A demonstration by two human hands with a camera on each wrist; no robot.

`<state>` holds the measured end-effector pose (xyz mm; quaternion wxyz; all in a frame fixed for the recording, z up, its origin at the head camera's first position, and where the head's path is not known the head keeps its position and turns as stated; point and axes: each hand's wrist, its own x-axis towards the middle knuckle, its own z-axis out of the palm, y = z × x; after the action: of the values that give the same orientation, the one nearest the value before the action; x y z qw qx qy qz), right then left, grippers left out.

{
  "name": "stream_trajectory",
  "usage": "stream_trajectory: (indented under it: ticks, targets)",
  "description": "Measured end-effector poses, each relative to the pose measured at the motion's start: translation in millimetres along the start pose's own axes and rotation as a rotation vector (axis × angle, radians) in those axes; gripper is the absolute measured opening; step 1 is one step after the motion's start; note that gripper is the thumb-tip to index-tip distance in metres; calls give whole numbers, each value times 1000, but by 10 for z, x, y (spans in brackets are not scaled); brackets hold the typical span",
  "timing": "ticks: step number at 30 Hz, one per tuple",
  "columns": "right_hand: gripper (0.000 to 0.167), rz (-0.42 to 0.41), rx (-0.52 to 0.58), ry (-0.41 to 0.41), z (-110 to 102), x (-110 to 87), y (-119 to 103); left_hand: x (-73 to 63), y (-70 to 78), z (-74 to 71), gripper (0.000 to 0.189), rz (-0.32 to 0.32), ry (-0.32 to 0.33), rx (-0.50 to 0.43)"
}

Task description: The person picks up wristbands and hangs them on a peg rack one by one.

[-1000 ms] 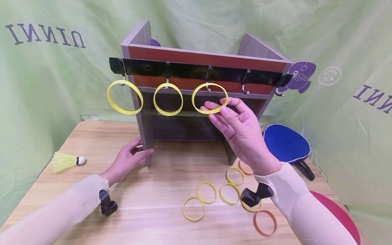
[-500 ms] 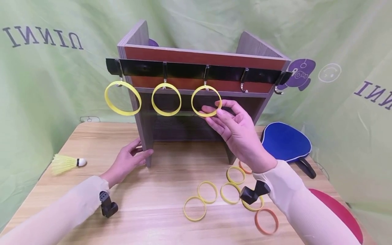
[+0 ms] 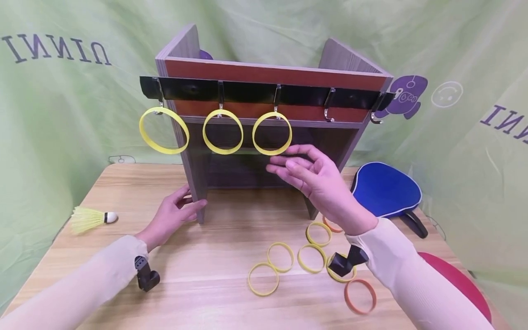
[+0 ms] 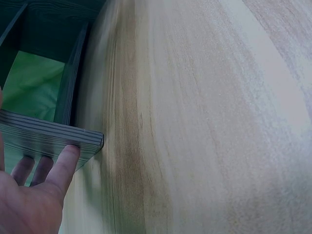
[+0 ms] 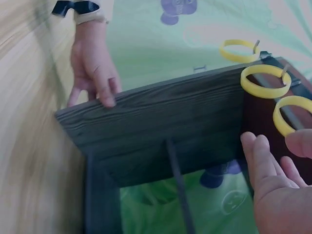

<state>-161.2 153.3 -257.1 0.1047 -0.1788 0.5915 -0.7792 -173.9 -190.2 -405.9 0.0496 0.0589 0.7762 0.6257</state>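
Observation:
Three yellow wristbands hang from hooks on a black hook rail (image 3: 249, 90) fixed across a grey wooden shelf (image 3: 194, 156): a left one (image 3: 163, 151), a middle one (image 3: 222, 151) and a right one (image 3: 272, 152). Just below and right of the right band, my right hand (image 3: 317, 181) holds nothing, its fingers slightly bent. In the right wrist view that hand's thumb overlaps the band's edge; whether it touches is unclear. My left hand (image 3: 171, 217) grips the front edge of the shelf's left side panel low down, thumb across the edge, fingers on the outer side.
Several yellow bands (image 3: 281, 269) and two orange bands (image 3: 360, 311) lie on the wooden table (image 3: 198, 288). A shuttlecock (image 3: 92, 219) lies left. On the right are a blue paddle case (image 3: 387, 190) and a red round object (image 3: 458, 284). Two hooks (image 3: 328, 114) on the right bear no bands.
My right hand has let go of the right band, which now hangs from the third hook, and has dropped slightly below it. My left hand has stayed on the side panel.

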Motion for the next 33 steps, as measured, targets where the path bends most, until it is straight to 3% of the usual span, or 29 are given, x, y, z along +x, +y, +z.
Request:
stream_trajectory:
  ticks: [5,11,19,25,33]
  targets:
    - [26,65,-169,-51,-86,-31,273,5,-7,-12,70,2,1,11]
    - [28,111,-455,-152,-225,-66,706,7,3,-40,73,-7,1,27]
    - [14,121,-879,-293,-442,-113,1142,31,12,-28,71,-1,2,26]
    - [11,154,-1016,-367,-516,-130,1291,15,2,-20,68,-8,12,41]
    - [7,207,-1082,-422,-523,-170,1309,11,14,-4,66,-1,11,27]
